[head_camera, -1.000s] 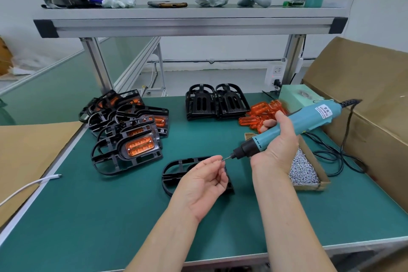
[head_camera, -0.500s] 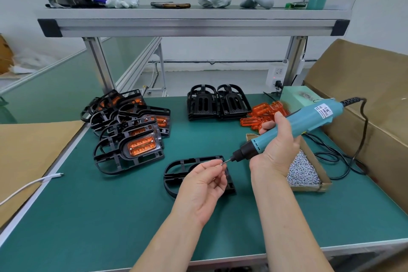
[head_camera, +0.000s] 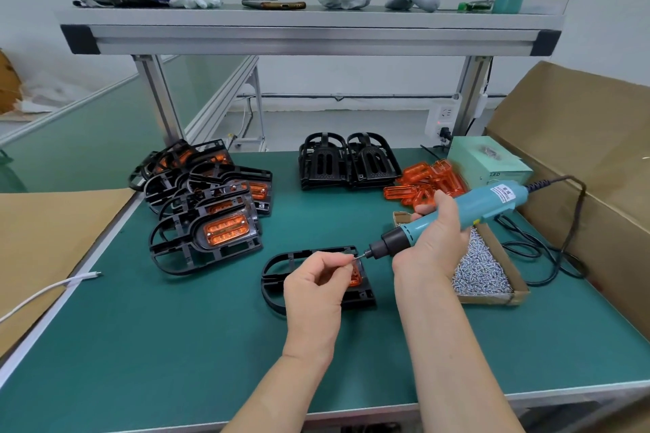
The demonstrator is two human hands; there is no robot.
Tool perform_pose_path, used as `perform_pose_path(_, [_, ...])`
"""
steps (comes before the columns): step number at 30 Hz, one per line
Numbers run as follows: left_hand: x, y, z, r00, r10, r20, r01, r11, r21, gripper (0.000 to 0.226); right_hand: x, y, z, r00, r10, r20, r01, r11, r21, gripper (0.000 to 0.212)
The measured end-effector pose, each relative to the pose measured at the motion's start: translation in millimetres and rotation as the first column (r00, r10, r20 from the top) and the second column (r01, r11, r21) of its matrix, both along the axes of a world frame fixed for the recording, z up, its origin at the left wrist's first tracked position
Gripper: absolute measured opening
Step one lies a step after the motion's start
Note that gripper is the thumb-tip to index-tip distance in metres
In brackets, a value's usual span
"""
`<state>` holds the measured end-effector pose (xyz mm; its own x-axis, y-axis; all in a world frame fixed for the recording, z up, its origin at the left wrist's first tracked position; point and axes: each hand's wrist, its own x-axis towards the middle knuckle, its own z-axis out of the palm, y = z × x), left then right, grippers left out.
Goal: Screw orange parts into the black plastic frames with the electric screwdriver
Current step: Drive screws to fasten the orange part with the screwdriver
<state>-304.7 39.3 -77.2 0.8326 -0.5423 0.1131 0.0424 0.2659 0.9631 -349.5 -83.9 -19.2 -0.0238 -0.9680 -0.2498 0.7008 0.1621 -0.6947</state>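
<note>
From the head view, my right hand (head_camera: 432,242) grips the screwdriver (head_camera: 485,204), tilted down to the left. My left hand (head_camera: 316,288) is curled, thumb and forefinger pinched at the bit's tip; I cannot tell whether they hold anything. Under it a black frame (head_camera: 278,278) lies flat on the table (head_camera: 176,327), an orange part (head_camera: 356,276) seated in it. The screw box (head_camera: 492,278) sits just right of my hands. Loose orange parts (head_camera: 418,179) lie behind it.
</note>
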Motion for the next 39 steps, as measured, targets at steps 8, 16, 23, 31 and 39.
perform_pose_path(8, [15, 5, -4, 0.955, -0.011, 0.298, -0.03, 0.991, 0.132, 0.06, 10, -9, 2, 1.0, 0.013, -0.023, -0.014, 0.999, -0.045, 0.024])
perform_pose_path(16, [52, 35, -27, 0.554, -0.142, 0.821, -0.455, 0.774, 0.44, 0.081, 13, -25, -7, 0.982, -0.048, -0.182, -0.005, 0.96, -0.279, 0.018])
perform_pose_path(23, [59, 39, -43, 0.664, -0.313, 0.679, -0.352, 0.671, 0.653, 0.111, 29, -13, -19, 0.935, -0.111, -0.336, -0.08, 0.859, -0.505, 0.019])
perform_pose_path(31, [59, 39, -40, 0.653, -0.292, 0.698, -0.36, 0.692, 0.626, 0.119, 40, -6, -24, 0.863, -0.186, -0.471, -0.166, 0.774, -0.611, 0.017])
perform_pose_path(39, [60, 37, -40, 0.692, -0.27, 0.67, -0.324, 0.712, 0.622, 0.128, 42, -7, -25, 0.864, -0.144, -0.482, -0.219, 0.756, -0.617, 0.016])
